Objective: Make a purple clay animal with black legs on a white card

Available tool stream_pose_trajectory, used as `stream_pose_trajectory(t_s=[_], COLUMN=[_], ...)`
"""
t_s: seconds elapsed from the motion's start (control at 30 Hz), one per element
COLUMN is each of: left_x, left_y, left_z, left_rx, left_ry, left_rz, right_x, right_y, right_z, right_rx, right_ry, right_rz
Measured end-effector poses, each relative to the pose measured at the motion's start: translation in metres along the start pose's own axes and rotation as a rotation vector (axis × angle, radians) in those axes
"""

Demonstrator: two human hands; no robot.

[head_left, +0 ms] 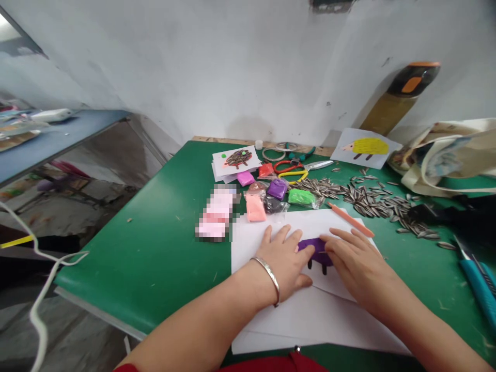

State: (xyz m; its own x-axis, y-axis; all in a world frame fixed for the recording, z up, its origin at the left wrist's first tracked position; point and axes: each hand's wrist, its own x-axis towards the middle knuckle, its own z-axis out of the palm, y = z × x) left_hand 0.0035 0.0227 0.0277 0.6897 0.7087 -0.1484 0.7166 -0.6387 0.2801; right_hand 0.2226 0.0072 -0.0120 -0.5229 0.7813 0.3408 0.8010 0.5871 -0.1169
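A flattened purple clay shape (316, 250) with short black clay legs (324, 268) lies on a small white sheet, over larger white paper (287, 321). My left hand (284, 258), with a silver bangle at its wrist, rests flat with fingers spread, its index fingertip on the purple clay. From the other side my right hand (356, 261) reaches in, thumb and index finger together at the clay's right end. Something thin and pale shows at those fingertips, too small to name. The hands cover both ends of the clay.
Behind the paper lie bagged clay packs, among them a purple one (277, 189), and scissors (296, 173). Sunflower seeds (364, 199) are heaped right, near an orange pencil (354, 221). Finished cards (360, 148), a bottle (403, 98), a bag (445, 150) and a teal-handled tool (478, 289) stand or lie around.
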Motion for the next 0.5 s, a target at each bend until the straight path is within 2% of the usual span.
stream_pose_trajectory(t_s=[0.5], left_x=[-0.0001], left_y=[-0.0008], left_z=[0.0015], left_rx=[0.000], left_ry=[0.003], left_rz=[0.006], right_x=[-0.0045], right_y=[0.0000], right_z=[0.0056], right_rx=[-0.013], right_ry=[-0.050], right_rz=[0.009])
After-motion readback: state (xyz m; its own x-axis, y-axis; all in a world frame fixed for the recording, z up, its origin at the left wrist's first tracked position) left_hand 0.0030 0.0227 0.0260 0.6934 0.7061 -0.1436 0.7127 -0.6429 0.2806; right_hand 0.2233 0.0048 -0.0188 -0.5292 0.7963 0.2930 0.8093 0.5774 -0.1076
